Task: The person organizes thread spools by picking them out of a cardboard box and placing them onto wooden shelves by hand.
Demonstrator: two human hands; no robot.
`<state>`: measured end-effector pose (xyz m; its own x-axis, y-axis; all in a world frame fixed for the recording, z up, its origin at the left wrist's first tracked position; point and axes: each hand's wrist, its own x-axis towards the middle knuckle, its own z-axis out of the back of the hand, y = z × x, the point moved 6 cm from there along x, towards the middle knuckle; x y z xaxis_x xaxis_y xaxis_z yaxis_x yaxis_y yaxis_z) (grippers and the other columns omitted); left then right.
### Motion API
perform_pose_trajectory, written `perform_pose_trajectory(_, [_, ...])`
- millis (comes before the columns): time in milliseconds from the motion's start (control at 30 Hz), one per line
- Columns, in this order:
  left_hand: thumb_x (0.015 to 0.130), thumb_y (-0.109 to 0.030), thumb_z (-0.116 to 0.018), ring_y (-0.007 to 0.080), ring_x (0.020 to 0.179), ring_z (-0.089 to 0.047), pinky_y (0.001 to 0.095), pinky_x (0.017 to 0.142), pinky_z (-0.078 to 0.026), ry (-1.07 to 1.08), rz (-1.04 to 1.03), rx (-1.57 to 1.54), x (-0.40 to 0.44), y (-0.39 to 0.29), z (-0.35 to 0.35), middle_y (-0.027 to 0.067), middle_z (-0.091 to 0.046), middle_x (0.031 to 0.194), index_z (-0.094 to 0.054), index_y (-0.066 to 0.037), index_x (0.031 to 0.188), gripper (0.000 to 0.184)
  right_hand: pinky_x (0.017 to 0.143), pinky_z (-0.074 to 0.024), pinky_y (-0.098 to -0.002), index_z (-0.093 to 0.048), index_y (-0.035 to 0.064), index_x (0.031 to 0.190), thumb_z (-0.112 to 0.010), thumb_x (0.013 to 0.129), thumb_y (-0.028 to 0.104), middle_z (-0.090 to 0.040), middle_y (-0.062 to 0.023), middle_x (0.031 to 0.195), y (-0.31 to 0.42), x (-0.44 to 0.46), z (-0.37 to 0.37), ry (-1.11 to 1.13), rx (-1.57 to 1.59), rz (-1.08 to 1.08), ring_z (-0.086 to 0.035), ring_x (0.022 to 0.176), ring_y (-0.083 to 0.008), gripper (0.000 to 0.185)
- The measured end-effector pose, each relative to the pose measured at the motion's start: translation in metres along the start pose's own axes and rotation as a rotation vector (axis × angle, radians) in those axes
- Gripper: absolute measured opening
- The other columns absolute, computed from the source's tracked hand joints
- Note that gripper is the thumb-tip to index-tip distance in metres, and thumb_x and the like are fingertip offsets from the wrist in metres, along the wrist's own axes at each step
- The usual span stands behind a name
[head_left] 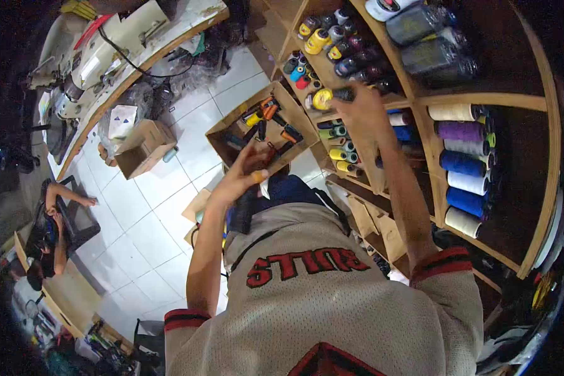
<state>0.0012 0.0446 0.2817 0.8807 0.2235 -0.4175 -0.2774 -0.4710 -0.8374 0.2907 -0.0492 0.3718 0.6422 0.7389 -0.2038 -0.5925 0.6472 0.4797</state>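
Observation:
My left hand [237, 178] is at the near side of an open cardboard box [229, 122], its fingers over the rim and its thumb outside, closed on the box wall. Loose thread spools lie inside, among them an orange spool [270, 111] and a yellow spool [253, 119]. Something orange [259, 177] shows at my left thumb; its kind is unclear. My right hand [362, 113] reaches into the wooden shelf, fingers closed around a dark thread spool [343, 94]. Beside that spool is a yellow thread cone [321, 99].
The wooden shelf [482, 100] holds rows of thread cones, including a purple cone [460, 131] and a blue cone [462, 162]. A sewing machine [116, 53] stands on a table at upper left. A small carton [141, 150] sits on the tiled floor. Another person [59, 232] is at far left.

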Motion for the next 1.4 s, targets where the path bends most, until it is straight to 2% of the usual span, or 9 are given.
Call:
perform_pose_trajectory(67, [0.080, -0.015, -0.065, 0.0226, 0.106, -0.049, 0.0322, 0.070, -0.050, -0.079, 0.095, 0.030, -0.010, 0.000, 0.015, 0.0154, -0.045, 0.128, -0.017, -0.006, 0.140, 0.078, 0.073, -0.0495, -0.0410, -0.058, 0.0007, 0.099, -0.074, 0.067, 0.036, -0.064, -0.0192, 0.088, -0.017, 0.027, 0.004, -0.156, -0.222, -0.036, -0.063, 0.084, -0.0340, 0.050])
perform_pose_trajectory(100, [0.079, -0.014, -0.066, 0.0239, 0.114, -0.045, 0.0338, 0.088, -0.042, -0.102, 0.119, -0.014, -0.013, 0.005, 0.022, 0.0158, -0.045, 0.128, -0.017, -0.007, 0.141, 0.079, 0.072, -0.0503, -0.0421, -0.059, -0.0005, 0.095, -0.072, 0.068, 0.036, -0.063, -0.0201, 0.085, -0.018, 0.036, 0.006, -0.193, -0.361, -0.053, -0.063, 0.082, -0.0350, 0.048])
perform_pose_trajectory(200, [0.080, -0.014, -0.065, 0.0238, 0.113, -0.045, 0.0344, 0.097, -0.033, -0.169, 0.126, 0.074, -0.026, 0.000, 0.032, 0.0167, -0.047, 0.125, -0.017, -0.007, 0.141, 0.078, 0.073, -0.0498, -0.0457, -0.057, 0.0019, 0.098, -0.071, 0.068, 0.040, -0.063, -0.0214, 0.087, -0.058, 0.078, -0.013, -0.112, -0.523, -0.136, -0.062, 0.083, -0.0379, 0.051])
perform_pose_trajectory(567, [0.079, -0.017, -0.065, 0.0246, 0.116, -0.044, 0.0344, 0.100, -0.032, -0.338, 0.065, 0.188, -0.038, 0.024, 0.073, 0.0166, -0.052, 0.119, -0.020, -0.004, 0.139, 0.075, 0.080, -0.0483, -0.0461, -0.055, 0.0055, 0.106, -0.071, 0.068, 0.039, -0.061, -0.0245, 0.094, -0.081, 0.093, -0.043, 0.032, -0.592, -0.280, -0.060, 0.094, -0.0362, 0.053])
perform_pose_trajectory(767, [0.086, -0.017, -0.057, 0.0191, 0.106, -0.050, 0.0295, 0.095, -0.036, -0.413, -0.016, -0.056, -0.019, -0.005, 0.071, 0.0115, -0.056, 0.110, -0.033, -0.003, 0.133, 0.054, 0.074, -0.0505, -0.0454, -0.061, 0.0034, 0.094, -0.072, 0.065, 0.045, -0.062, -0.0211, 0.093, -0.048, 0.064, -0.037, -0.235, -0.592, -0.145, -0.060, 0.091, -0.0346, 0.051])
perform_pose_trajectory(1000, [0.087, -0.014, -0.054, 0.0158, 0.095, -0.054, 0.0280, 0.084, -0.042, -0.436, -0.241, 0.212, 0.029, -0.047, 0.024, 0.0085, -0.058, 0.099, -0.045, -0.002, 0.121, 0.037, 0.078, -0.0460, -0.0267, -0.055, -0.0010, 0.112, -0.067, 0.079, 0.037, -0.063, -0.0081, 0.095, 0.074, -0.084, -0.137, 0.801, 0.826, 0.000, -0.057, 0.090, -0.0123, 0.052])
perform_pose_trajectory(1133, [0.087, -0.021, -0.053, 0.0263, 0.089, -0.058, 0.0324, 0.080, -0.044, -0.469, -0.304, 0.603, 0.047, -0.065, -0.034, 0.0149, -0.059, 0.094, -0.050, 0.000, 0.113, 0.033, 0.071, -0.0433, -0.0249, -0.057, -0.0064, 0.105, -0.071, 0.074, 0.034, -0.061, -0.0056, 0.083, 0.053, -0.117, -0.154, 0.628, 0.908, -0.005, -0.056, 0.076, -0.0141, 0.052])
perform_pose_trajectory(1233, [0.090, -0.032, -0.049, 0.0320, 0.103, -0.054, 0.0360, 0.085, -0.043, -0.337, -0.291, 0.457, 0.069, -0.043, -0.066, 0.0222, -0.052, 0.113, -0.045, 0.001, 0.120, 0.045, 0.080, -0.0442, -0.0297, -0.056, -0.0027, 0.105, -0.070, 0.073, 0.027, -0.061, -0.0087, 0.095, 0.029, -0.135, -0.106, 0.631, 1.158, -0.363, -0.058, 0.085, -0.0162, 0.046])
perform_pose_trajectory(1400, [0.091, -0.037, -0.045, 0.0315, 0.109, -0.051, 0.0356, 0.088, -0.042, -0.331, -0.305, 0.487, 0.073, -0.021, -0.086, 0.0244, -0.046, 0.121, -0.033, 0.001, 0.130, 0.056, 0.076, -0.0477, -0.0301, -0.060, 0.0057, 0.104, -0.061, 0.081, 0.021, -0.061, -0.0061, 0.103, -0.140, -0.156, -0.086, 0.031, 1.522, -0.772, -0.058, 0.091, -0.0164, 0.028])
